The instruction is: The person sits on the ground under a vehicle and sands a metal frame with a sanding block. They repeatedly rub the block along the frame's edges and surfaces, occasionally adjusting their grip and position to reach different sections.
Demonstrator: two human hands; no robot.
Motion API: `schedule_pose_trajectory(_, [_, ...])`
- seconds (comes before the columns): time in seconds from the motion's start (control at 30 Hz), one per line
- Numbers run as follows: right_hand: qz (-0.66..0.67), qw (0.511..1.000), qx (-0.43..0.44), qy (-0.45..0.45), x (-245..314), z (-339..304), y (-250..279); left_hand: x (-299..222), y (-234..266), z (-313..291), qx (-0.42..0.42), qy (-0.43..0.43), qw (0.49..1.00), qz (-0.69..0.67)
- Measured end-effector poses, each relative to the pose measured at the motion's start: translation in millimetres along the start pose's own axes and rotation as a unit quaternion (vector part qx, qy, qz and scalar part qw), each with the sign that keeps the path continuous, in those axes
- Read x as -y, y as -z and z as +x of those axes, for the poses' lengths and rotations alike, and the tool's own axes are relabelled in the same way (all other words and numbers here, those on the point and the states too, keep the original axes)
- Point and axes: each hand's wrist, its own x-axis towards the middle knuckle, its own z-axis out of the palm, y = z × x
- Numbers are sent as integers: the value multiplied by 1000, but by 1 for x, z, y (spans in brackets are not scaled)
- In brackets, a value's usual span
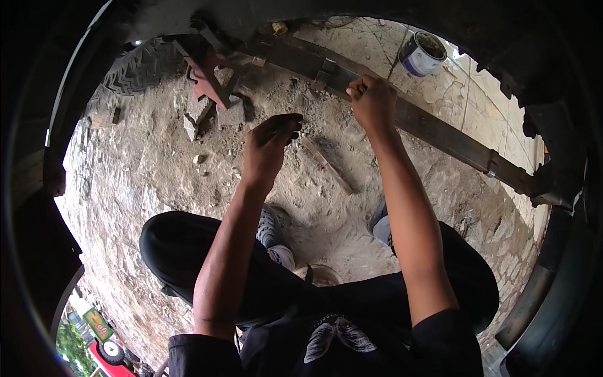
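My right hand (375,105) is closed, its fingers curled in above a long dark leaf spring (433,129). Whatever the fingertips hold, if anything, is too small to make out. A metal clamp (323,73) wraps the spring just left of that hand. Lower and to the left, my left hand (267,146) hovers over the dirt with thumb and fingers drawn together. Its grip is dark, and I cannot tell what is in it. Below and between the hands, a thin flat strip (328,166) lies on the ground.
A red stand (210,78) rises beside broken concrete blocks (231,112) at the far left, near a treaded tyre (141,68). An open paint can (423,55) sits on cracked tiles beyond the spring. Dark vehicle parts frame the view. My shoes (274,235) rest on rough ground.
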Motion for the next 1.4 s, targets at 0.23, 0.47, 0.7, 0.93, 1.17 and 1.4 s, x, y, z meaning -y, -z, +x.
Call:
schedule_pose_trajectory(0.23, [-16, 999, -35, -20, -3, 32, -8, -6, -12, 1, -2, 2, 1000, -19])
schedule_pose_trajectory(0.47, [-39, 998, -38, 23, 0, 7, 0, -9, -12, 1, -8, 0, 1000, 13])
schedule_pose_trajectory(0.7, [-58, 996, -46, 53, -5, 17, -8, -3, -18, 9, 5, 3, 1000, 14])
schedule_pose_trajectory(0.93, [16, 999, -49, 13, 0, 26, -5, 3, -15, 6, 20, 5, 1000, 17])
schedule_pose_trajectory(1.17, [-25, 999, -25, -9, -7, 19, -3, -6, -19, 5, 8, 8, 1000, 3])
schedule_pose_trajectory(1.4, [2, 998, -37, -49, -5, 30, -1, 6, -23, 11, 14, 2, 999, 37])
